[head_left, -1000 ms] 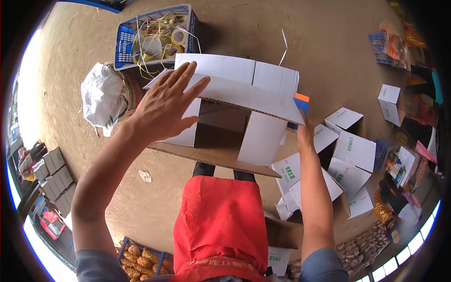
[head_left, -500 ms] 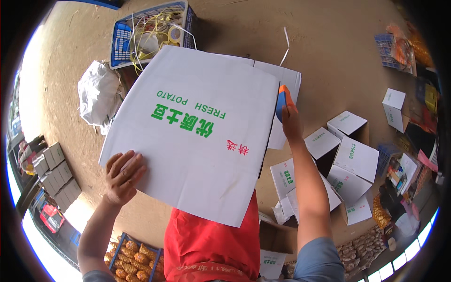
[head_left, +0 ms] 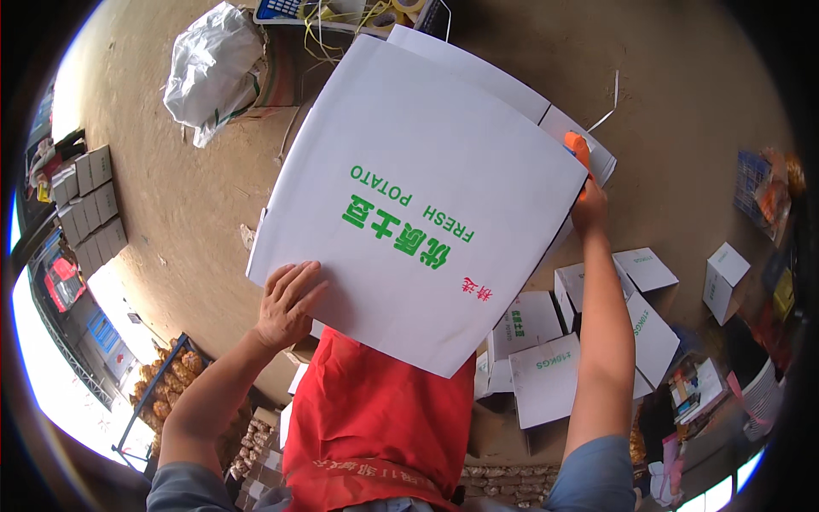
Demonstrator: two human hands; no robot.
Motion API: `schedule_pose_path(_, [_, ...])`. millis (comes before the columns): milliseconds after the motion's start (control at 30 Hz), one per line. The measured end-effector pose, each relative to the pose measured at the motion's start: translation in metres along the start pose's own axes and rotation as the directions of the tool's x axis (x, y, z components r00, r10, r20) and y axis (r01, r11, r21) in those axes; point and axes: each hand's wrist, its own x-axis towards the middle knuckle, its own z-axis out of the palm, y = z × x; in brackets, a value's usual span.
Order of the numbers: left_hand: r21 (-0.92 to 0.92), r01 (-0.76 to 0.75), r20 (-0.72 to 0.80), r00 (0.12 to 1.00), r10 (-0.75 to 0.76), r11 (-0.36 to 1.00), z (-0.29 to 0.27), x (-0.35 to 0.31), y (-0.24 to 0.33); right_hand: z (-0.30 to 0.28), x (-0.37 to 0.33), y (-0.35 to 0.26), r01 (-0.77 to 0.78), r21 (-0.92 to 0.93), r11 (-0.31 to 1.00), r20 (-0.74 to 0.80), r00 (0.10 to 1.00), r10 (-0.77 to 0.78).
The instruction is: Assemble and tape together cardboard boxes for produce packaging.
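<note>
A large white cardboard box (head_left: 409, 154) with green and red print is tilted in front of me, its lower edge close to my red apron (head_left: 375, 410). My left hand (head_left: 290, 303) lies on its near left corner, fingers stretched over the surface. At the box's right edge, my right hand (head_left: 590, 209) is closed around an orange-and-blue hand tool (head_left: 578, 147); its working end is mostly hidden by the board. A second white panel (head_left: 589, 145) sticks out behind the far right edge.
Beyond the box stands a blue basket (head_left: 280, 10) with tape rolls and straps, beside a white plastic sack (head_left: 213, 64). Several open white boxes (head_left: 546, 380) crowd the right. Stacked cartons (head_left: 95, 205) are at far left; a crate of knobby brown produce (head_left: 175, 375) is at lower left.
The box, both hands and the tool have shifted right in the view, with the right hand also higher. The surroundings have swung as my head turned. Both hands keep their places on box and tool.
</note>
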Motion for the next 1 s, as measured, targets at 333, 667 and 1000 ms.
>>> schedule_pose_path(333, [-0.067, -0.062, 0.014, 0.998, 0.063, 0.996, 0.01, -0.008, -0.014, -0.106, 0.054, -0.163, 0.151, 0.578, 0.802, 0.085, 0.966, -0.243])
schedule_pose_path(667, [-0.016, 0.011, -0.194, 0.981, -0.014, 1.0, -0.026, -0.026, -0.042, -0.15, 0.047, -0.236, -0.228, 0.529, 0.818, 0.657, 0.72, -0.224])
schedule_pose_path(1000, [-0.707, 0.51, -0.272, 0.444, -0.854, 0.49, -0.131, -0.034, -0.078, -0.347, -0.114, -0.372, 0.22, 0.541, 0.812, 0.073, 0.949, -0.305])
